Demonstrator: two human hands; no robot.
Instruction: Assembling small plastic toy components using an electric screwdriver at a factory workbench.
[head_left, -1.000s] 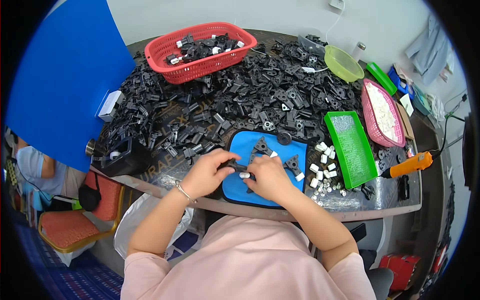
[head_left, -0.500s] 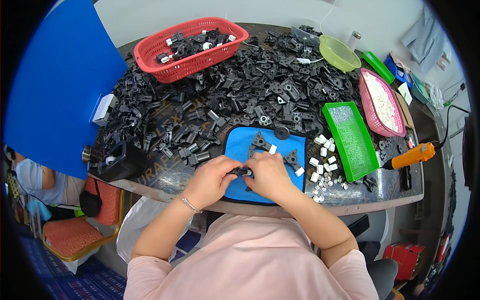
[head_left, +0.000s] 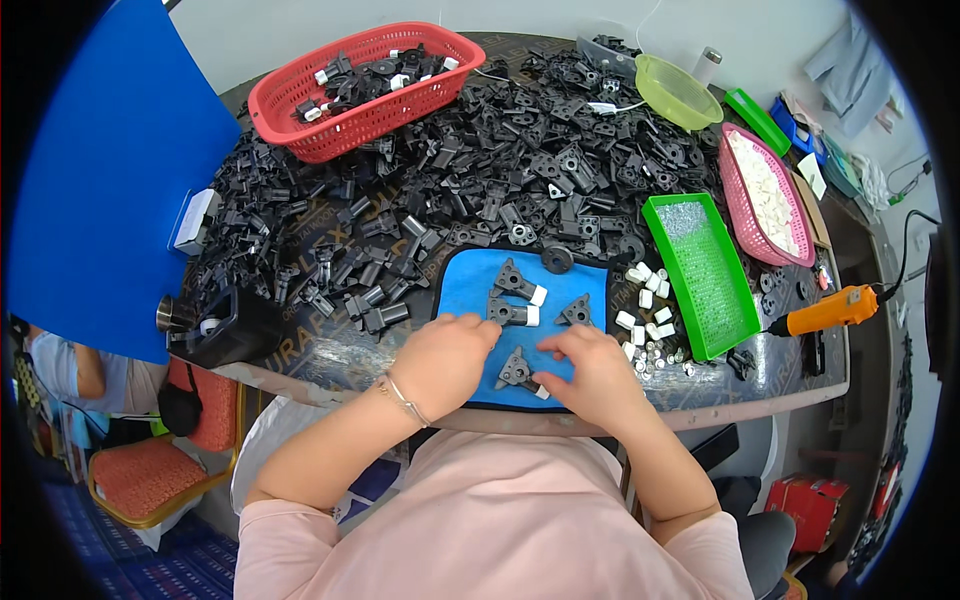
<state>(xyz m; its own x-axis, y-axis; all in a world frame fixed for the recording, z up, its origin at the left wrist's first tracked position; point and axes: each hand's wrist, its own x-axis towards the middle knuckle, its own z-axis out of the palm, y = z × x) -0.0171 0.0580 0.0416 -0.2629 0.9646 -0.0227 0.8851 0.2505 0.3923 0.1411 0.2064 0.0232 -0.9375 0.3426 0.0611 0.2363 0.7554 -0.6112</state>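
Resting on a blue mat at the near edge of the desk, both hands work around one small black bracket with a white cap at its end. The left hand lies just left of the bracket, its fingers curled loosely with the tips on the mat near the part; whether it actually grips anything cannot be told. The right hand sits just right of the bracket, fingers bent downward and touching the part's white-capped end, apparently pinching it.

Three more capped black brackets lie farther up the mat, apart from the hands. Beyond the mat spreads a big heap of loose black plastic parts covering most of the desk. A red basket with more black pieces stands at the far left. To the right of the mat are scattered white caps, a green tray, a pink tray of white pieces, a pale green bowl and an orange-handled tool. A tall blue board stands along the left side
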